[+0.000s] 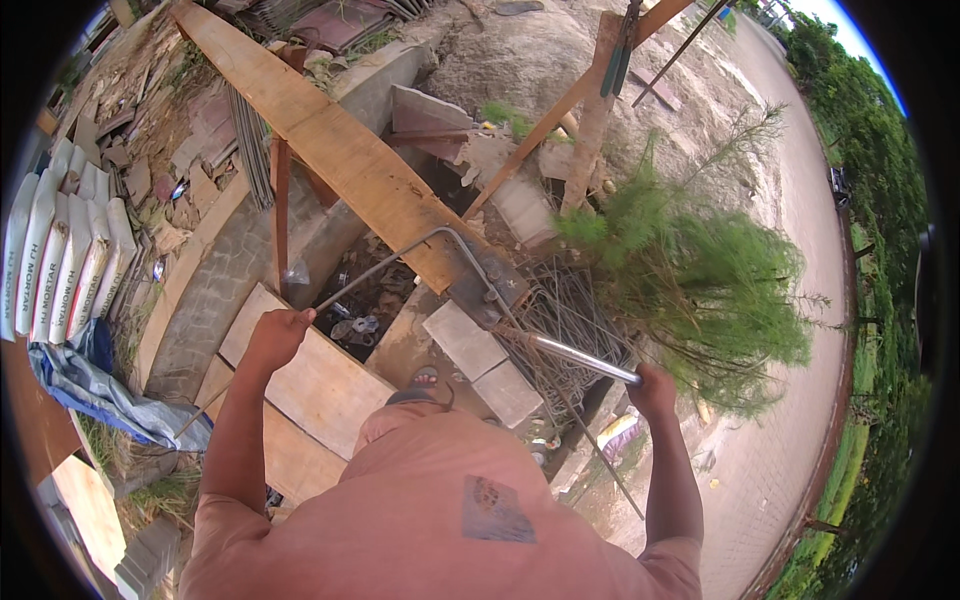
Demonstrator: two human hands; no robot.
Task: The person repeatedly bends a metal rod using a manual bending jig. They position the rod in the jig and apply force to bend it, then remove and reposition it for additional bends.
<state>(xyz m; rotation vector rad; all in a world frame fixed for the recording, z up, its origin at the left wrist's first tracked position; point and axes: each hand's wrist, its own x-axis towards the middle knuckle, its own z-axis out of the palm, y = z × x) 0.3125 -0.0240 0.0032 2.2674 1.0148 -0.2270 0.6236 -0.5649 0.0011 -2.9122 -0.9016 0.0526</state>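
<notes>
While left hand (283, 335) grips thin bent metal rod (360, 281), right hand (653, 389) clasps smooth shiny tube (585, 359)

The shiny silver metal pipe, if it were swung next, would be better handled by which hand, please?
Probably the right hand: it grips one end of the silver pipe, while the left hand, farther away, is closed on a thin grey metal rod.

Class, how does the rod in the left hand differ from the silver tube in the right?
The rod is thin and dull; the tube is thicker and shiny. The rod bends; the tube looks straight. The left hand holds the rod, the right hand the tube. Both are elongated.
</notes>
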